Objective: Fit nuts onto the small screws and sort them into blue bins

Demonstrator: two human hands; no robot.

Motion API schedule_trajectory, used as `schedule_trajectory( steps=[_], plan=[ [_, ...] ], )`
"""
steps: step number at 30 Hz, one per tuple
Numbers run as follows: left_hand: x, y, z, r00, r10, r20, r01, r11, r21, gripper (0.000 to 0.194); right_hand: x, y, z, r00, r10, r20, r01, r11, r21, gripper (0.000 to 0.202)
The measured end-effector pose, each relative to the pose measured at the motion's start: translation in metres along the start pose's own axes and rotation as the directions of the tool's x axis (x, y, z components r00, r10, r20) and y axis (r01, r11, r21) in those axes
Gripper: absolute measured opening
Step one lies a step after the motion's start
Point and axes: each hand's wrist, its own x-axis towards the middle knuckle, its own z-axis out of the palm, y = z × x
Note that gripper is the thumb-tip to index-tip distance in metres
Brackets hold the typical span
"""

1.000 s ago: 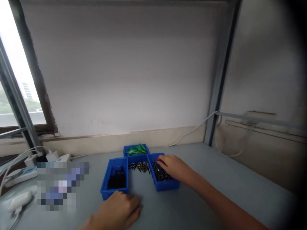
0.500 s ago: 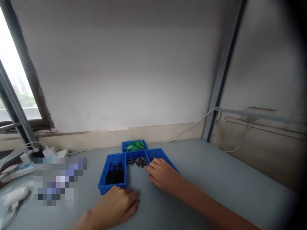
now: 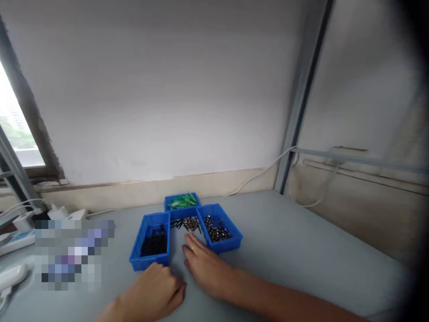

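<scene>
My left hand (image 3: 156,290) is curled closed beside the near end of the left blue bin (image 3: 134,259), and whatever it may hold is hidden. Small black parts (image 3: 154,243) lie in that bin. My right hand (image 3: 206,268) reaches over the table between the bins, its fingers stretched towards a loose pile of small metal and black pieces (image 3: 190,223). Nothing shows in those fingers. The right blue bin (image 3: 228,245) contains many small shiny metal parts (image 3: 216,230). Green slender pieces (image 3: 183,201) fill the back blue bin (image 3: 166,206).
A white power strip (image 3: 78,215) with plugs and cables sits at the left, near a blurred-out patch (image 3: 75,255). A white device (image 3: 13,276) with a cord lies at the left edge. A metal post (image 3: 291,147) stands at the back right, before the wall.
My right hand has moved left and nearer, from over the right bin to the table by the loose pile, uncovering the metal parts. My left hand stays curled near the left bin.
</scene>
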Motion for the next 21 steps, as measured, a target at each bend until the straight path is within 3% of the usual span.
schedule_trajectory(
  steps=[10, 21],
  plan=[
    [0.001, 0.002, -0.002, 1.0, 0.007, -0.004, -0.007, 1.0, 0.019, 0.032, 0.009, -0.006, 0.001, 0.984, 0.169, 0.045, -0.173, 0.98, 0.094, 0.06],
    [-0.002, -0.001, -0.004, 0.997, 0.047, -0.061, -0.045, 0.999, 0.03, 0.027, 0.035, -0.016, -0.01, 0.958, 0.271, 0.092, -0.261, 0.959, -0.107, 0.065]
  ],
)
